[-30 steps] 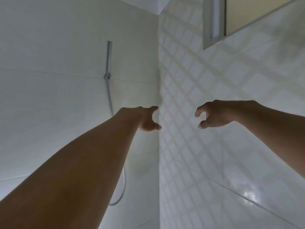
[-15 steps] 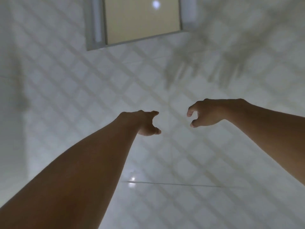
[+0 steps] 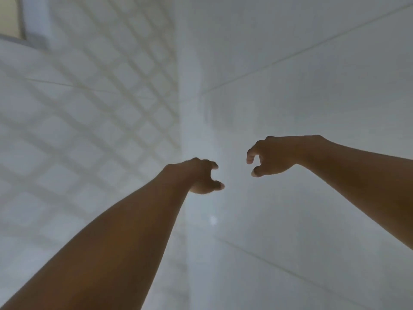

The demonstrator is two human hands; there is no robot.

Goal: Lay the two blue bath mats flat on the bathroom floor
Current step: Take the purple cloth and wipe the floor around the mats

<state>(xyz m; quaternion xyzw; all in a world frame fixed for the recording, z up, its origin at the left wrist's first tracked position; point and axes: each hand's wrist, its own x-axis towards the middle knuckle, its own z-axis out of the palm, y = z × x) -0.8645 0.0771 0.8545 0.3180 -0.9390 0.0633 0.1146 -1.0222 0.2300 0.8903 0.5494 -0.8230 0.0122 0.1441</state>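
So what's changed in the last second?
The view swung right: the window slid to the top left edge, the shower hose left the picture, and a new wall corner sits ahead. Nothing was grasped or released. The left hand and right hand stayed raised, loosely curled and empty.

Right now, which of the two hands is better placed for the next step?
Neither clearly. The left hand and right hand both reach forward, empty, fingers loosely curled, before the tiled wall. No mat is in view.
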